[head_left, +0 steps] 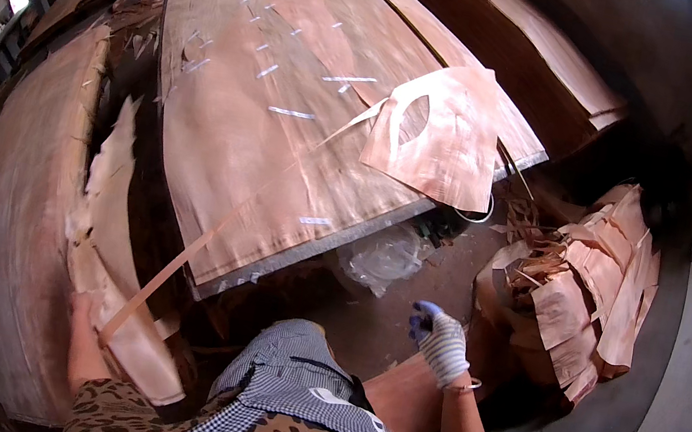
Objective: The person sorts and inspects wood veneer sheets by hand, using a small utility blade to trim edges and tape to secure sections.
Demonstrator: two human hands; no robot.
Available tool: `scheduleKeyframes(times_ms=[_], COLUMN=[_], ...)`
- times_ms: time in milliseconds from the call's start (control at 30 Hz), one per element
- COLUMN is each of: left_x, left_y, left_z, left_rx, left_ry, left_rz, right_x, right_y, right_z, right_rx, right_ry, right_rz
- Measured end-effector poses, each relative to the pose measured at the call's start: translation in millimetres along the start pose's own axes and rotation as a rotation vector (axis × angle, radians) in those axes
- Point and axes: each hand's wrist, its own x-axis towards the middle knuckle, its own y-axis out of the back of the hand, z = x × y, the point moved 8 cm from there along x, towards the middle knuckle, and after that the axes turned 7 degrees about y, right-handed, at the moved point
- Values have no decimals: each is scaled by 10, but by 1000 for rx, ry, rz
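Observation:
At the left, my bare left hand (83,306) grips the edge of a long, ragged piece of wood veneer (132,352); the veneer hides most of its fingers. A narrow veneer strip (159,280) crosses over that piece and runs up toward the big stack. My right hand (442,344), in a striped white glove with blue fingertips, hovers to the right of my knee. Its fingers are loosely bent and slightly apart, with nothing visible between them. Beneath the right wrist lies a reddish veneer sheet (406,398).
Ahead stands a large veneer-topped stack (222,129) with short white tape pieces. A loose veneer sheet with an oval hole (461,139) overhangs its right corner. Crumpled veneer scraps (593,287) heap at right; clear plastic (380,259) lies below the stack. Another stack (30,197) flanks me left.

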Motion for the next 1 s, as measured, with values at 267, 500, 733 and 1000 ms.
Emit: scheduleKeyframes(times_ms=[267,500,733,1000], left_x=[-773,-779,-1364,-3299], left_y=[-99,202,760,1452], left_z=[557,1005,558,-259], left_rx=[-414,193,147,-835], left_ry=[-403,-331,-238,-94], left_rz=[-349,25,432,151], right_x=[829,1680,2908,3909], right_y=[552,1038,1023,432], right_z=[846,1907,3091,3712], right_rx=[118,506,197,367], right_ry=[-183,-290,-223,-477], right_rz=[38,185,132,-46])
